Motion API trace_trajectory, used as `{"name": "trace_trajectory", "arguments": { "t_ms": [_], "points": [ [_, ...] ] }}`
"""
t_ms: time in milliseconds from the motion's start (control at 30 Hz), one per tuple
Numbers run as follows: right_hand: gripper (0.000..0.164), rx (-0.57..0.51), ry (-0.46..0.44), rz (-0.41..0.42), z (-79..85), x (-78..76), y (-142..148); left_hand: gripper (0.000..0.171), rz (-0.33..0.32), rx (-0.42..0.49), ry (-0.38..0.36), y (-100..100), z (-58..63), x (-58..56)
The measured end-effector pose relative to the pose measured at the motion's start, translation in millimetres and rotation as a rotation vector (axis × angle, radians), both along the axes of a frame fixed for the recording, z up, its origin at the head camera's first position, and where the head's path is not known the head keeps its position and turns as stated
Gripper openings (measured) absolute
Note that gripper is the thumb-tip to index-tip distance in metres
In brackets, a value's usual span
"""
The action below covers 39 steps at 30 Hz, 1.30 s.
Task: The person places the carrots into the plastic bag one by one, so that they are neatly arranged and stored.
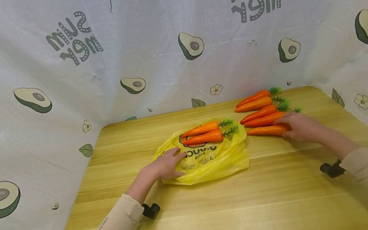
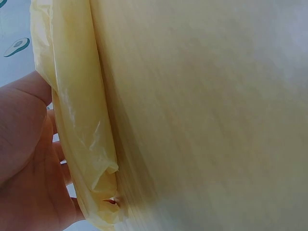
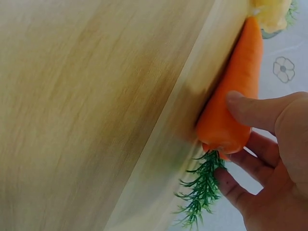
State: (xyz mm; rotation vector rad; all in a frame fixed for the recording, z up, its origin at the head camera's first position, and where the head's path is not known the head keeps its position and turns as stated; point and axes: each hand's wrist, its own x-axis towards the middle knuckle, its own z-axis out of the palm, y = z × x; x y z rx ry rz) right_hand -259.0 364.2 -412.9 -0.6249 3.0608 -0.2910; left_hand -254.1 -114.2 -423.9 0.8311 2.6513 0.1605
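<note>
Head view downward — wrist views close — table (image 1: 223, 211) shared

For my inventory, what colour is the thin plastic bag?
The bag is yellow, clearest in head view.

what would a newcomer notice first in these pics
Likely the bright yellow plastic bag near the middle of the wooden table, with two orange carrots on top and the left hand at its left side. Next, five more carrots lie in a row to its right, where the right hand grips the front one near its leafy end. An avocado-print white cloth hangs behind.
</note>
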Motion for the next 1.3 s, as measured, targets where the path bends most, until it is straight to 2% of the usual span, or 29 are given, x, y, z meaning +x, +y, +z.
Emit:
{"name": "trace_trajectory", "arguments": {
  "t_ms": [467,867,1300],
  "points": [
    [0.045,-0.020,-0.007,0.028,1.7,-1.4,5,0.070,-0.004,-0.001,0.002,0,-0.1,0.0],
    [0.048,-0.016,0.030,0.042,20.0,-0.7,2,0.071,-0.006,-0.006,0.003,0,0.5,1.6],
    [0.048,-0.037,0.036,0.054,48.5,0.0,-13,0.071,-0.007,0.000,0.003,0,0.9,1.2]
  ]
}}
